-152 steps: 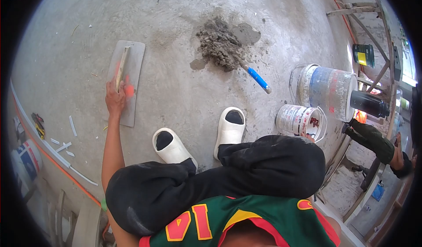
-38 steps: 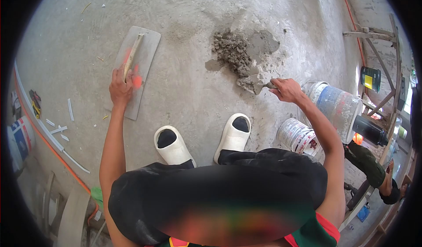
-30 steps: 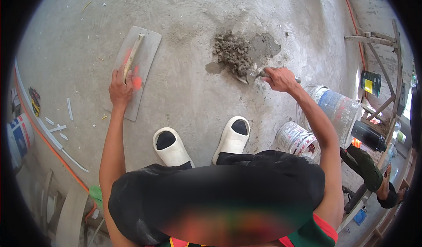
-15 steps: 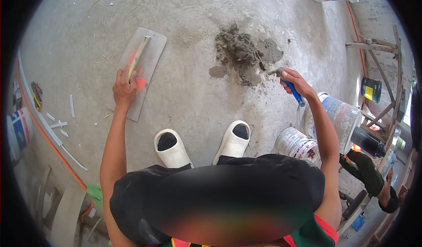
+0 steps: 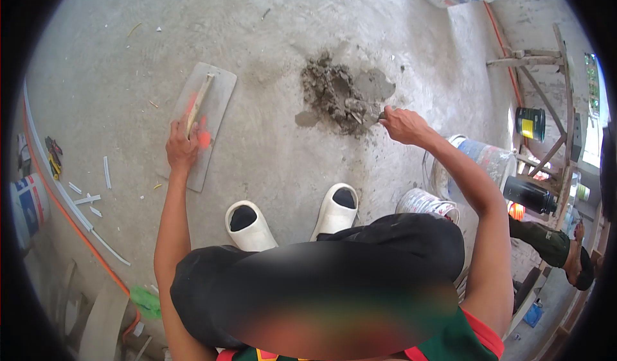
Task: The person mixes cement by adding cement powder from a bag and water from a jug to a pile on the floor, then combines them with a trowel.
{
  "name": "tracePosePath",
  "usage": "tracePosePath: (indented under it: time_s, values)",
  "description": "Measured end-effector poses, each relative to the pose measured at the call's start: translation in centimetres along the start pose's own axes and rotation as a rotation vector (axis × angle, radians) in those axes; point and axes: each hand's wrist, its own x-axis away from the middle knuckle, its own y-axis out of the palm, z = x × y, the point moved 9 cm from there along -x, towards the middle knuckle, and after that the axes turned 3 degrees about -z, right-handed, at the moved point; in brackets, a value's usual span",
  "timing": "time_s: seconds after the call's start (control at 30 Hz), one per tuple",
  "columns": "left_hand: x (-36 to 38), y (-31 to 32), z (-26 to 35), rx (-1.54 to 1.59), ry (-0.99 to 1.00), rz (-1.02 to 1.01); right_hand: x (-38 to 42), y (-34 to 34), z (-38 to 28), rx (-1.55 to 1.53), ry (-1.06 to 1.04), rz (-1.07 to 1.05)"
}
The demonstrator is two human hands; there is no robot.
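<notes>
My left hand is closed on the near end of the long handle of a flat rectangular float, which has orange-red smudges on its back. The float lies on the concrete floor, tilted slightly away to the right. My right hand grips a trowel, its handle mostly hidden inside the fist. The trowel's blade is in the near side of a heap of wet grey mortar, and mortar partly covers it. A flat wet patch spreads just right of the heap.
Pale slip-on shoes stand between my arms. Buckets and a dark container are on the right, beside a wooden frame. Another person's leg shows there. White strips, an orange hose and pliers lie left.
My right hand has moved left and slightly down, turning the trowel so its blade goes into the mortar and its blue handle is covered. The left hand still holds the float. The view has shifted slightly.
</notes>
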Motion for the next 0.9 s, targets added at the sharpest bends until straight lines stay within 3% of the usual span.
tracePosePath:
  time_s: [0.1, 0.17, 0.27, 0.37, 0.5, 0.63, 0.83, 0.9]
  values:
    - [-0.1, 0.0, -0.6, 0.005, 0.003, 0.017, -0.4, -3.0, 0.1, -0.106, 0.081, -0.121]
    - [0.5, 0.4, -0.7, 0.013, 0.006, 0.004, -1.7, -5.6, -0.6, 0.027, -0.030, 0.064]
    - [0.1, 0.0, -0.2, 0.022, 0.027, 0.018, -3.6, -5.7, -2.1, -0.136, 0.037, 0.063]
    - [0.1, 0.3, -0.6, 0.004, 0.044, 0.031, -4.9, -0.6, -1.7, -0.147, 0.020, 0.056]
    - [0.2, -0.1, -0.3, 0.002, 0.053, 0.037, -0.6, -2.5, -2.1, 0.040, 0.024, -0.094]
    - [0.3, 0.3, -0.8, 0.001, -0.007, 0.011, 1.6, -3.0, -1.5, 0.019, -0.008, 0.062]
    - [0.2, -0.4, 0.1, -0.001, 0.025, 0.046, 2.9, 1.7, -5.0, -0.532, -0.004, 0.306]
    - [0.2, -0.4, 0.4, -0.010, 0.026, 0.032, 2.0, 3.7, -8.4, -0.751, -0.044, 0.277]
